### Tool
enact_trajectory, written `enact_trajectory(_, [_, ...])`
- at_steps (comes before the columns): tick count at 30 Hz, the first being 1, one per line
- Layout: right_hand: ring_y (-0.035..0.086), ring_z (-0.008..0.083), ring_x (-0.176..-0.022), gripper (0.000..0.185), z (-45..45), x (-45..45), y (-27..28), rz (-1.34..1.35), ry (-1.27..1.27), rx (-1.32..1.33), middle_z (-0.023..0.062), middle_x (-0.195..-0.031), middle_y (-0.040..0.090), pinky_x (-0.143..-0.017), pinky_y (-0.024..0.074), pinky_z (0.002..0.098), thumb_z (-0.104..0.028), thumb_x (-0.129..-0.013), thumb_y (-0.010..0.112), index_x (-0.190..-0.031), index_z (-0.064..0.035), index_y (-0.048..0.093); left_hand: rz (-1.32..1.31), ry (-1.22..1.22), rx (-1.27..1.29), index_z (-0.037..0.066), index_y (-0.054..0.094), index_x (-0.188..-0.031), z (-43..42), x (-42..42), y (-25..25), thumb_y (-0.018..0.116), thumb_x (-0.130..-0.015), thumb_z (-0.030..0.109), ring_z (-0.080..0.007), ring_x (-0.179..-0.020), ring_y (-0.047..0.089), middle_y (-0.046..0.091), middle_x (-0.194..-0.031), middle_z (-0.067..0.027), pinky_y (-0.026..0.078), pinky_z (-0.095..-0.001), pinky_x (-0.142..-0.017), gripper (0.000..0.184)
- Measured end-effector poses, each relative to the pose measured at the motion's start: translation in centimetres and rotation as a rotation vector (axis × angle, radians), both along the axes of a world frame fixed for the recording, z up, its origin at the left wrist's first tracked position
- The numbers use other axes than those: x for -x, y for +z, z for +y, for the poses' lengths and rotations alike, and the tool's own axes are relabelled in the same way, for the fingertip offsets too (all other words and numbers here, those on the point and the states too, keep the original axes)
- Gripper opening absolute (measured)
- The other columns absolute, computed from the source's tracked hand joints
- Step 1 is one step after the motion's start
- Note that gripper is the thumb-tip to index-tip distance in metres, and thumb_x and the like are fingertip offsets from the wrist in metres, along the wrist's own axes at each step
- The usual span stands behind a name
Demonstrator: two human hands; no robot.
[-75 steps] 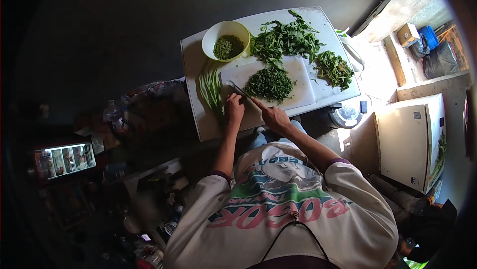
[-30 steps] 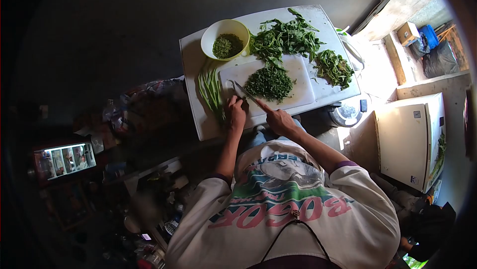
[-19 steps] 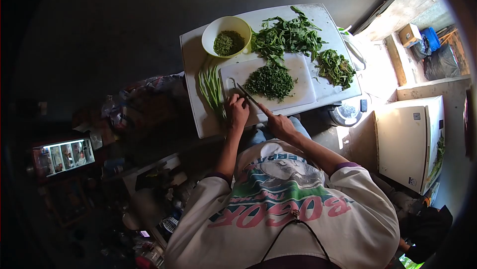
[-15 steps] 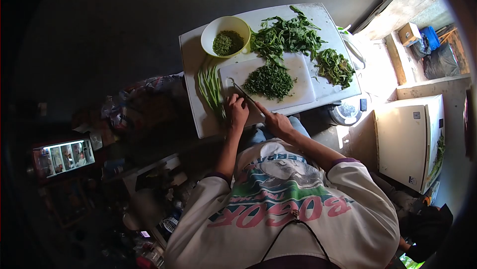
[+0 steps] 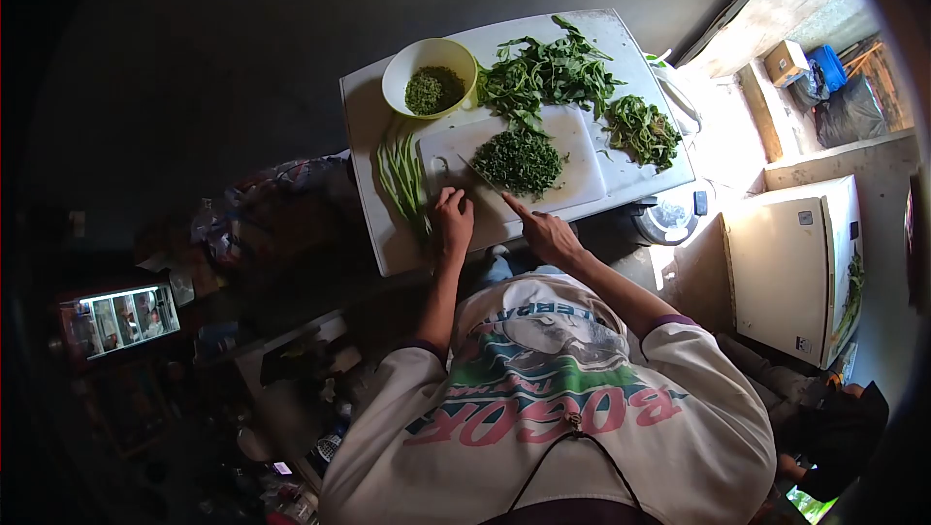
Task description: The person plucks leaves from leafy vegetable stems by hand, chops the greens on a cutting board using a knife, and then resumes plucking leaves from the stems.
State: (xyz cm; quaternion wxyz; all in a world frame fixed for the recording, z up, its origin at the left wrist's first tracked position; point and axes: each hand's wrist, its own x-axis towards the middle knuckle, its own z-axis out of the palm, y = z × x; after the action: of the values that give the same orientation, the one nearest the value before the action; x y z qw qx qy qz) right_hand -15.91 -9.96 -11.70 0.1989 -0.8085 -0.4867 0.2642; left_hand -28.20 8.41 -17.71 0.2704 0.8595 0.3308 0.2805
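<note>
My right hand (image 5: 549, 236) grips a knife (image 5: 482, 176), its index finger stretched along the top. The blade lies at the left edge of a heap of finely chopped greens (image 5: 519, 162) on a white cutting board (image 5: 586, 171). At the board's lower left corner rests my left hand (image 5: 452, 222), fingers curled together; what they hold, if anything, is hidden. Long green stalks or pods (image 5: 401, 176) lie just left of the board, running down towards that hand. A small green scrap (image 5: 442, 164) sits near the board's left end.
Behind the board stand a yellow-and-white bowl (image 5: 465, 98) with chopped greens and a pile of leafy stems (image 5: 553, 74). Another leafy pile (image 5: 645, 132) lies right of it on the white table (image 5: 364, 108). A pale refrigerator (image 5: 781, 268) is at right; a person's dark sleeve (image 5: 853, 447) shows lower right.
The knife has shifted slightly right, away from my left hand and against the chopped heap. My left hand stays by the board's corner. The whole view has shifted a little.
</note>
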Motion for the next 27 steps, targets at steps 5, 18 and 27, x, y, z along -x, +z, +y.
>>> enact_trajectory(5, [0.066,0.0407,-0.063,0.084,0.2,2.2,-0.4,0.11,-0.003,-0.003,0.0235,-0.066,0.064,-0.059,0.0496,0.0534,-0.009,-0.088,0.056,-0.158,-0.0295,0.015,-0.113,0.125,0.098,-0.002,0.073,-0.1,0.2,-0.4,0.6,0.066,-0.089,0.014,-0.0352,-0.085,0.07,0.072,-0.092,-0.0186,0.056,-0.0388,-0.075,0.021])
enact_trajectory(18, [0.066,0.0419,-0.068,0.082,1.3,0.3,0.6,0.078,-0.115,0.028,0.0239,-0.079,0.067,-0.063,0.0509,0.0531,-0.008,-0.089,0.052,-0.159,-0.0294,0.015,-0.044,-0.007,0.084,0.0,0.072,-0.108,-0.1,-2.8,0.5,0.066,-0.089,0.023,-0.0388,-0.089,0.07,0.072,-0.095,-0.0225,0.055,-0.0427,-0.079,0.031])
enact_trajectory(27, [0.067,0.0431,-0.078,0.067,-1.4,-3.6,0.7,0.242,-0.164,-0.074,0.0275,-0.084,0.067,-0.072,0.0499,0.0496,-0.018,-0.095,0.054,-0.156,-0.0149,0.026,-0.22,-0.092,0.198,0.0,0.071,-0.096,-0.8,-4.3,1.5,0.068,-0.088,0.014,-0.0332,-0.088,0.07,0.073,-0.094,-0.0157,0.054,-0.0395,-0.082,0.016])
